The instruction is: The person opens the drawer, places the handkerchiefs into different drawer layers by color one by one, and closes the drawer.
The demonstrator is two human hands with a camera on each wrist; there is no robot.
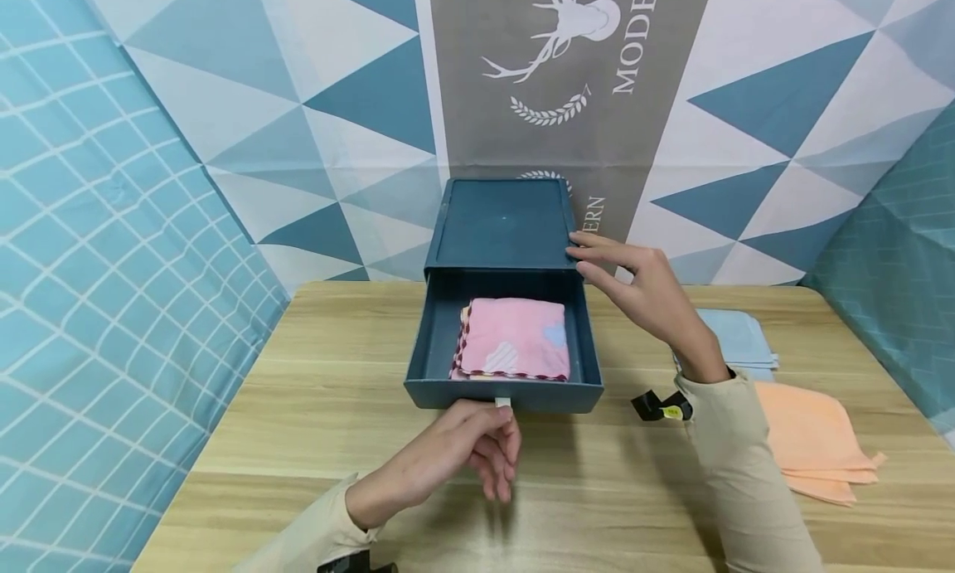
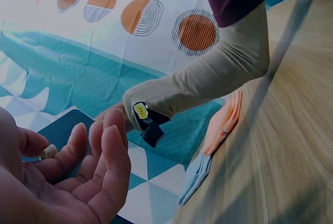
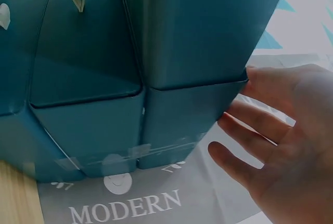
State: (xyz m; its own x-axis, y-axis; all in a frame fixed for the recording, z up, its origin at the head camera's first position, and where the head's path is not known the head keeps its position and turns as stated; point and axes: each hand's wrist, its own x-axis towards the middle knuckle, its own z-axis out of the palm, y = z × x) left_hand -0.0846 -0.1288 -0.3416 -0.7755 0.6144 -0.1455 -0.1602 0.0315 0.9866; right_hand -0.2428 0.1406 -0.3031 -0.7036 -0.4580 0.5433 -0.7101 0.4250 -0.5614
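Observation:
A dark blue drawer unit (image 1: pixel 501 225) stands against the back wall, its top drawer (image 1: pixel 440 393) pulled out. Inside the drawer lies a folded pink cloth (image 1: pixel 515 337). My left hand (image 1: pixel 455 449) pinches the pale pull tab (image 1: pixel 503 402) at the drawer's front between thumb and forefinger; the left wrist view shows the tab (image 2: pixel 48 152) in that pinch. My right hand (image 1: pixel 645 287) has its fingers spread, the tips against the unit's right side near the top. In the right wrist view the fingertips of the right hand (image 3: pixel 281 125) touch the casing's edge, and lower drawers (image 3: pixel 83 42) show loop tabs.
Light blue folded cloths (image 1: pixel 734 337) and orange folded cloths (image 1: pixel 813 432) lie on the wooden table (image 1: pixel 328 424) to the right, partly behind my right forearm. Patterned fabric (image 1: pixel 358 100) covers the wall behind, with blue fabric (image 1: pixel 97 250) on the left side.

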